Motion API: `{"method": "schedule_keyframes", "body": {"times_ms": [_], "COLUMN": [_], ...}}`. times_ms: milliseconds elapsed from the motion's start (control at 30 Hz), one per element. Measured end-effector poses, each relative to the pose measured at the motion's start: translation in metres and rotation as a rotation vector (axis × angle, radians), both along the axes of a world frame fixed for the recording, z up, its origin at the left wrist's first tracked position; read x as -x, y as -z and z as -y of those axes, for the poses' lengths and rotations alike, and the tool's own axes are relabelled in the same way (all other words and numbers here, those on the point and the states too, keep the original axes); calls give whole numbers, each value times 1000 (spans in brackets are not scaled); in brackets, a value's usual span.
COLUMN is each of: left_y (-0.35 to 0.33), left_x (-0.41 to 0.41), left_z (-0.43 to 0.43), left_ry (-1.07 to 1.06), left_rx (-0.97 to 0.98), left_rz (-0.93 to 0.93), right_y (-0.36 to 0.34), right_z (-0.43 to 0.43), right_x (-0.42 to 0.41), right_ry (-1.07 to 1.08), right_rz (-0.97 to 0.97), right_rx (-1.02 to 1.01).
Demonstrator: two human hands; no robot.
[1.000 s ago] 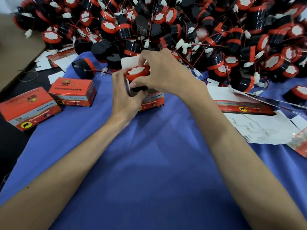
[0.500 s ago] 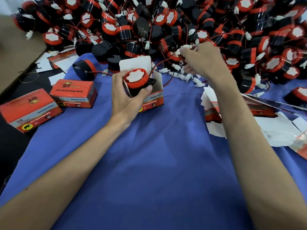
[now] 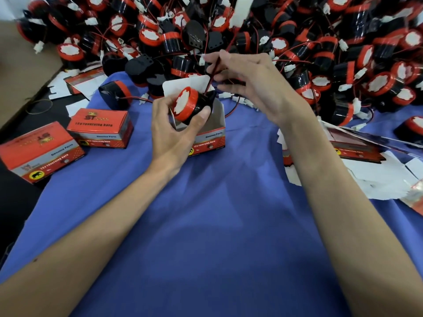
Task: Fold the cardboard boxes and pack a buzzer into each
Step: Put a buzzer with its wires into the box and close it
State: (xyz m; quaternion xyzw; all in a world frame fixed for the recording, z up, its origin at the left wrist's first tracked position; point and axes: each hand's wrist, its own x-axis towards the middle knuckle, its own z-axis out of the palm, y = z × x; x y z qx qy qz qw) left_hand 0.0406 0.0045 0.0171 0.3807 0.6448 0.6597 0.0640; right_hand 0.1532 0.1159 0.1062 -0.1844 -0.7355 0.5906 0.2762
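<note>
At far left, two closed boxes (image 3: 41,149) (image 3: 101,128) sit at the blue cloth's (image 3: 206,225) left edge, the outer one overhanging onto the dark bench (image 3: 13,202). Beside them the left hand (image 3: 174,131) has its grip closed on a buzzer (image 3: 186,106), tilted at the mouth of the open box (image 3: 209,136), whose white flap stands up behind. Just right, the right hand (image 3: 254,85) pinches that buzzer's red wire (image 3: 210,76). Behind, a buzzer pile (image 3: 274,37) fills the far edge; flat cartons (image 3: 370,170) crowd the right. Near cloth lies open between the forearms
</note>
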Motion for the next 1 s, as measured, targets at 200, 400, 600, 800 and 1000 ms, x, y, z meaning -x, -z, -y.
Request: {"method": "schedule_keyframes", "body": {"times_ms": [200,400,600,800,1000], "left_y": [1,1,0,-1,0], "left_x": [1,4,-1,1,1], "left_z": [-1,-2,2,3,3], "left_ry": [2,-4,20,17,91], "left_rx": [-34,-35,-58,-67,-14], "left_rz": [78,54,19,-7,-121], "right_y": [-6,-5,8,8,-6], "right_z": [5,7,5,5,9], "right_x": [-8,-2,8,9,2], "right_ry": [-160,-133,-44,-132,-217], "right_rz": [194,326,362,433,528], "right_rx": [-340,-490,-708,-698,-716]}}
